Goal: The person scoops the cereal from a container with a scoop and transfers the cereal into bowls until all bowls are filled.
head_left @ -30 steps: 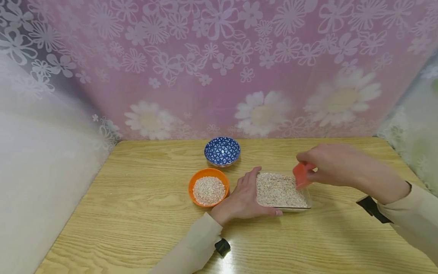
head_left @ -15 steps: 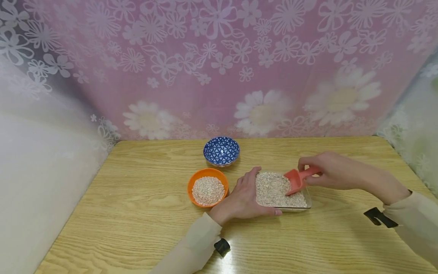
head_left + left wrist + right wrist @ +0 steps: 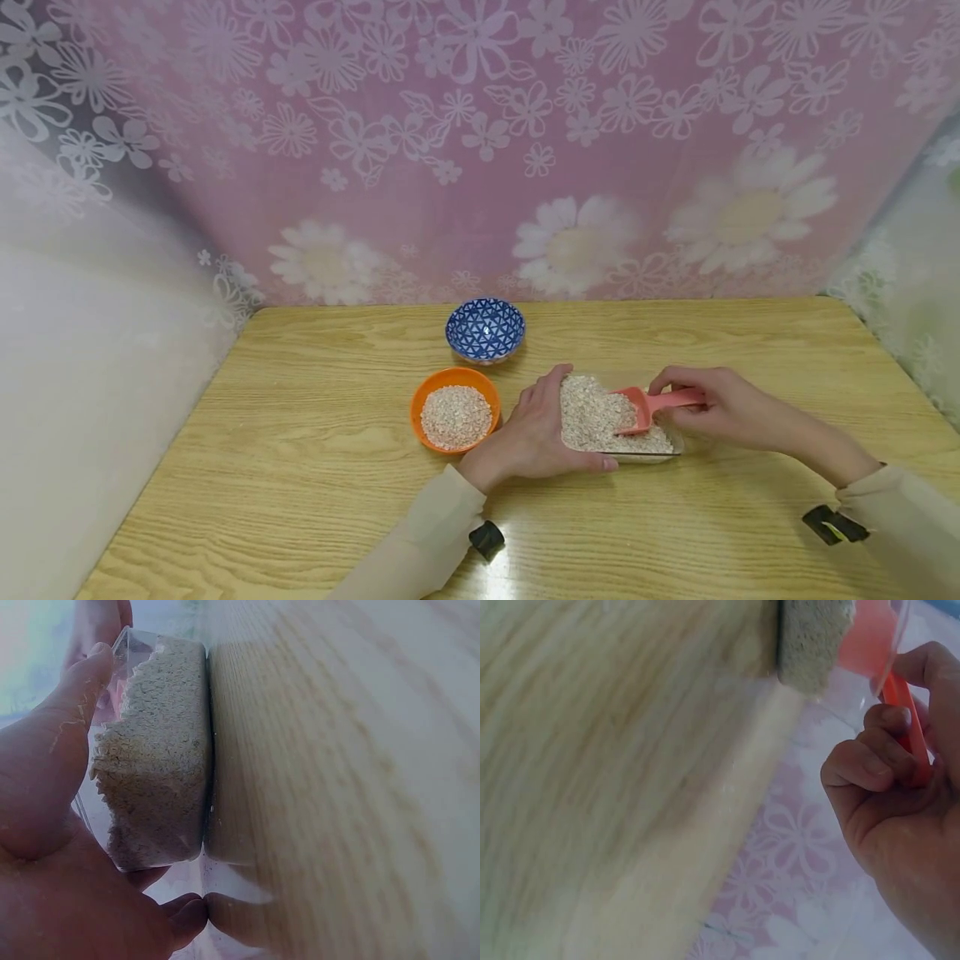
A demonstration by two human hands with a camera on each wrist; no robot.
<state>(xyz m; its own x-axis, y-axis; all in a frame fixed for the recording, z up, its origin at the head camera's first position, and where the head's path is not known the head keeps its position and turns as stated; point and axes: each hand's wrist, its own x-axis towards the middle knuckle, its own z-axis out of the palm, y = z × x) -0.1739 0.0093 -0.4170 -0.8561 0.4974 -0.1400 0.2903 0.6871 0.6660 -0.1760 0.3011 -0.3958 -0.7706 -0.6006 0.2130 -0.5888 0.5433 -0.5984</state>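
Head view: right hand (image 3: 731,407) fingers pinch pink scoop (image 3: 647,407) by its stiff, light handle, bowl dug into loose oats. Left hand (image 3: 534,432) clasps clear tray (image 3: 660,452) on table (image 3: 315,467); grains probably spill easily, so grip the rim.

From my remote seat I see a light wooden table with bold grain (image 3: 300,483). On it, left of centre, sits a small round orange bowl filled with pale flakes (image 3: 455,409); just behind it stands a blue bowl with a white triangle pattern (image 3: 485,330). A pink translucent curtain printed with white flowers (image 3: 480,150) hangs behind the table.
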